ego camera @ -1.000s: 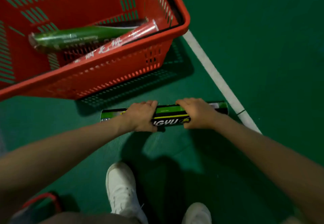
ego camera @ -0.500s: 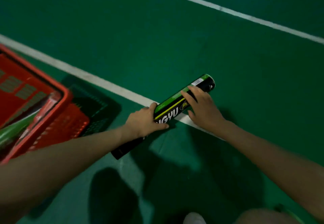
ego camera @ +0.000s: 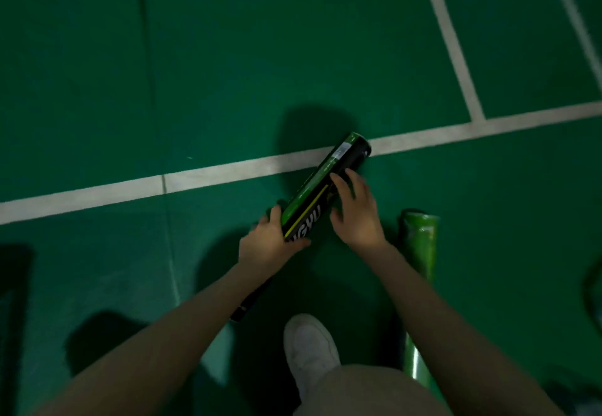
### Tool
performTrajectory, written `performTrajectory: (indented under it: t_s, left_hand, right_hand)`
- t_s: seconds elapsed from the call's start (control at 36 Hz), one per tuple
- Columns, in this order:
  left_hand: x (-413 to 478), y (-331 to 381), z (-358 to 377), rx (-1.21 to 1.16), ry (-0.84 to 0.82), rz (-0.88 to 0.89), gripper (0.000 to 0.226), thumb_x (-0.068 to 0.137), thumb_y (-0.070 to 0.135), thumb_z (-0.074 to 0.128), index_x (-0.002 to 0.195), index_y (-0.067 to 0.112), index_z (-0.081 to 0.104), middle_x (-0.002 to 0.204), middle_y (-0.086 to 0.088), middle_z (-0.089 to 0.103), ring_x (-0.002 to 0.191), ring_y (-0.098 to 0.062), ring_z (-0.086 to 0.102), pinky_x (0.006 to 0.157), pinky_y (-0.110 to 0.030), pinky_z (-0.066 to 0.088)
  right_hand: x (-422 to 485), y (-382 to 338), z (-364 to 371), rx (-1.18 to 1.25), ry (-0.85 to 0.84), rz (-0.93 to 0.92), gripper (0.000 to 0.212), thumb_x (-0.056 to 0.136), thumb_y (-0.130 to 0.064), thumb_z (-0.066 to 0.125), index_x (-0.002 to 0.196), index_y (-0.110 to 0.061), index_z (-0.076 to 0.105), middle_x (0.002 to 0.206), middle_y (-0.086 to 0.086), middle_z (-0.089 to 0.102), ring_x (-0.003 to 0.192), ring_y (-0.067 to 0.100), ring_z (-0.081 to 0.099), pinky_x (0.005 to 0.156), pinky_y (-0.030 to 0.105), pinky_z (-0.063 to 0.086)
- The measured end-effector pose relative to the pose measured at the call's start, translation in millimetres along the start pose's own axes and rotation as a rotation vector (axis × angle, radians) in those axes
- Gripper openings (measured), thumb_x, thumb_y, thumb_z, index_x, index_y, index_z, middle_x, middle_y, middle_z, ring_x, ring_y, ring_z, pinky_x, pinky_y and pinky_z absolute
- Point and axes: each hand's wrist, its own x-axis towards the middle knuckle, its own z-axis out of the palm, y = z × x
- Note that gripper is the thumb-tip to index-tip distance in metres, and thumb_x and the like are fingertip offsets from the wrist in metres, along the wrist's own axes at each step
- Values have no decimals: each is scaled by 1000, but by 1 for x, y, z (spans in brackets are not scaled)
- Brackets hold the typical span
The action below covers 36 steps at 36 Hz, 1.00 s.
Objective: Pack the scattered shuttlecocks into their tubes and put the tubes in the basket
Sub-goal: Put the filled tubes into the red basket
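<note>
A black and green shuttlecock tube [ego camera: 329, 177] with a yellow stripe points up and to the right above the green court floor. My left hand [ego camera: 265, 246] grips its lower half, fingers wrapped around it. My right hand [ego camera: 356, 216] lies against the tube's right side with the fingers loosely spread over it. A second, plain green tube [ego camera: 420, 246] lies on the floor to the right of my right arm, partly hidden by it. The basket and loose shuttlecocks are out of view.
White court lines [ego camera: 228, 169] cross the floor beyond the tube. My white shoe [ego camera: 309, 347] and a knee show at the bottom. A dark shape [ego camera: 13, 301] stands at the left edge and another dark object [ego camera: 593, 288] at the right edge.
The view has swung away from the red basket, which has left the frame. The tube has tilted steeper, and a second green tube has come into view on the right.
</note>
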Motion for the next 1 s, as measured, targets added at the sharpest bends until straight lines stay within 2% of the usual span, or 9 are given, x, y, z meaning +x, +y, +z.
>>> performTrajectory:
  t_s: [0.11,0.22,0.33,0.39,0.47,0.61,0.78,0.92,1.0]
  left_hand:
    - [-3,14,27,-42,-29,15,89,75,63,65,141,18,25,124,-12,52,111,-32,55,86,-41,48]
    - [0,20,42,-33,-20,41,90,76,64,64,142,18,24,125,-11,52,111,-30,55,85,-40,49]
    - [1,20,48,10,-19,53,91,75,63,64,143,18,24,127,-11,51,114,-31,53,85,-40,48]
    - [1,21,47,23,-19,46,92,75,63,65,144,19,22,129,-11,50,116,-31,52,86,-41,47]
    - [3,19,44,10,-7,44,92,75,63,65,144,19,22,128,-12,51,116,-31,52,87,-42,48]
    - [8,13,31,-16,63,-4,89,75,62,65,141,19,26,124,-11,52,110,-31,55,85,-41,49]
    - [16,-6,3,-188,210,-179,77,74,60,68,128,16,36,121,-13,54,107,-35,57,86,-43,47]
    - [22,-23,-16,-276,255,-263,73,74,61,66,120,13,36,115,-14,54,104,-35,57,88,-48,48]
    - [21,-27,-19,-318,271,-283,74,75,59,67,123,12,36,116,-14,54,105,-33,56,89,-48,48]
  right_hand:
    - [-24,31,-4,-81,95,182,61,76,-12,59,136,-8,46,141,21,42,134,39,35,106,64,27]
    - [-41,64,-7,-178,108,522,77,82,-19,60,148,-17,21,156,14,14,145,32,4,110,62,7]
    - [-55,84,0,-52,51,803,90,80,-12,58,150,-22,2,157,10,-11,144,36,-5,102,71,21]
    - [-57,85,6,-51,80,814,89,77,-2,54,150,-22,7,157,12,-3,140,40,12,92,64,39]
    - [-51,83,7,-117,97,763,88,75,2,55,150,-21,14,156,14,7,130,41,27,82,54,46]
    - [-3,57,0,-16,105,496,83,81,-8,65,148,-17,16,156,9,5,134,35,23,100,52,39]
    - [81,9,-16,279,232,217,64,90,-8,56,146,-7,25,155,16,12,142,32,16,114,31,18]
    - [84,-1,-14,196,-22,415,89,83,-35,66,148,-15,9,154,14,10,141,38,12,105,62,31]
    - [54,-5,8,221,-273,517,111,75,-32,75,148,-18,-7,148,17,19,133,41,26,103,56,36]
